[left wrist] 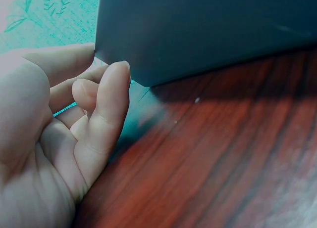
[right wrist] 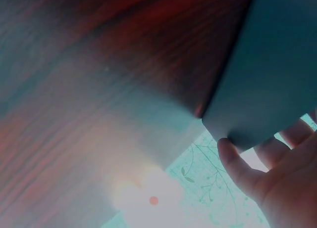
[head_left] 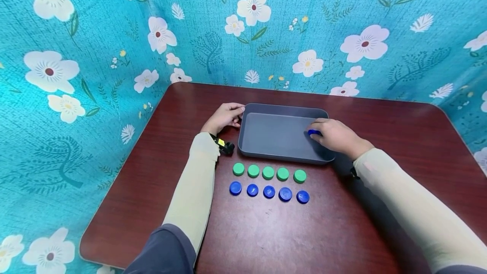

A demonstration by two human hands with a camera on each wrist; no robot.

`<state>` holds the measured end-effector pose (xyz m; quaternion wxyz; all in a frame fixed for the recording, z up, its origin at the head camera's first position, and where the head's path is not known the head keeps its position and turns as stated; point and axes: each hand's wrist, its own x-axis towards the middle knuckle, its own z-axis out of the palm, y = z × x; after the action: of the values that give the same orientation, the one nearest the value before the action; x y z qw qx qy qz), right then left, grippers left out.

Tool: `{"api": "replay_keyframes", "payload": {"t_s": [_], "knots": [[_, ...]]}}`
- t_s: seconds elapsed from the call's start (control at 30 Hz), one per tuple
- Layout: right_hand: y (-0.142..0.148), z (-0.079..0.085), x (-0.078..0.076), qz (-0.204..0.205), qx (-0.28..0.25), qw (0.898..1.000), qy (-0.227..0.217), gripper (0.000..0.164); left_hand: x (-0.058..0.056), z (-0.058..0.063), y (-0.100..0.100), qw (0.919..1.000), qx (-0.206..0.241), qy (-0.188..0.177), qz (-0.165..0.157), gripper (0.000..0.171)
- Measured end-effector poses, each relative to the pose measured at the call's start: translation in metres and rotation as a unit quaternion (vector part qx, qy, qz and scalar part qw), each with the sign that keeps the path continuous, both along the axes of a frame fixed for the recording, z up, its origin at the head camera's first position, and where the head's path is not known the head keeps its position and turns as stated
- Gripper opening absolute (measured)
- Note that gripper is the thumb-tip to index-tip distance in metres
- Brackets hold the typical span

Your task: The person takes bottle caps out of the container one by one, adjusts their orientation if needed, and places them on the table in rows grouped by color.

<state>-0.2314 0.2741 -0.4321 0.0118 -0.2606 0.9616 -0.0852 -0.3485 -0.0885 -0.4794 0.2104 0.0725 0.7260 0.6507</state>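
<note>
A dark grey rectangular tray [head_left: 279, 155] stands on the table. My left hand [head_left: 225, 117] holds its far left corner; in the left wrist view the fingers [left wrist: 111, 99] are bent against the outside of the tray wall [left wrist: 198, 35]. My right hand [head_left: 336, 136] reaches over the tray's right side and pinches a blue bottle cap [head_left: 313, 132] inside it. In the right wrist view the tray wall [right wrist: 267, 74] hides the cap, and the thumb [right wrist: 235, 161] shows at the rim.
Before the tray lie a row of several green caps [head_left: 268, 173] and, nearer me, a row of several blue caps [head_left: 269, 191]. They rest on a dark red wooden table [head_left: 262, 240]. A turquoise flowered cloth [head_left: 213, 12] hangs behind and to the left.
</note>
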Motion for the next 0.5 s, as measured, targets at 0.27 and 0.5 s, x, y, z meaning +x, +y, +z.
{"api": "replay_keyframes", "payload": {"t_s": [0.27,0.5], "knots": [[0.0013,0.004,0.0028,0.0,0.004,1.0,-0.004,0.028,0.0012,0.0017,0.0,1.0,-0.007,0.001,0.003,0.03],[0.0029,0.007,0.0054,0.002,0.004,1.0,0.005,0.029,0.0015,0.0022,-0.0001,0.9999,-0.012,0.0,0.003,0.031]]}}
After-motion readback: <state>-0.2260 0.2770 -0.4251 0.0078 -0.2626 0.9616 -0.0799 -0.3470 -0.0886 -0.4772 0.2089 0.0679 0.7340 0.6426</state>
